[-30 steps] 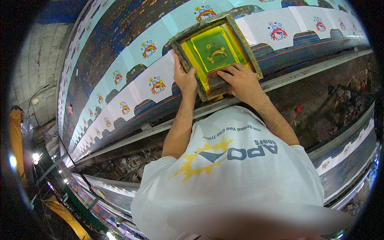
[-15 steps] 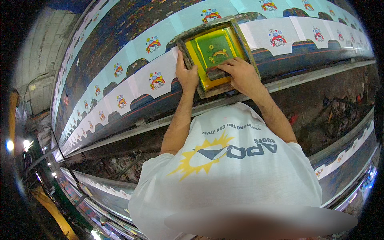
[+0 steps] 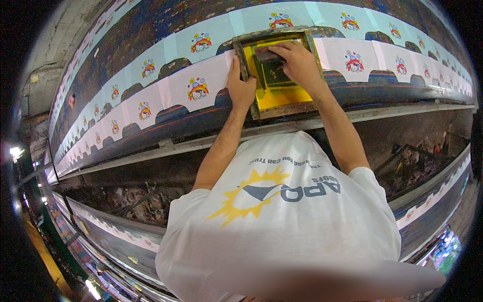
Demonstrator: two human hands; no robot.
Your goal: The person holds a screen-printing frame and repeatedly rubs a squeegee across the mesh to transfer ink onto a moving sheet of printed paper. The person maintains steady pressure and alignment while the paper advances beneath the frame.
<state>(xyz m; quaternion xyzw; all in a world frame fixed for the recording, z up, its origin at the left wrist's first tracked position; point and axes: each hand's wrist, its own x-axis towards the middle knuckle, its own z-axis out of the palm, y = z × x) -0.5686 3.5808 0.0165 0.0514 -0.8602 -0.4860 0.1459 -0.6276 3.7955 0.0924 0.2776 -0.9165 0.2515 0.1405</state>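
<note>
Left hand (image 3: 242, 89) gripping screen frame (image 3: 286, 110) at nine o'clock, right hand (image 3: 302, 64) closed round squeegee (image 3: 261, 51) near eleven: best pin frame flat, press evenly.

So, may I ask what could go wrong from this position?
The left hand steadies the frame only along its left side, so the frame might shift on the white panels. The right hand holds the dark bar near the frame's far side, so it could possibly bump that edge.
</note>
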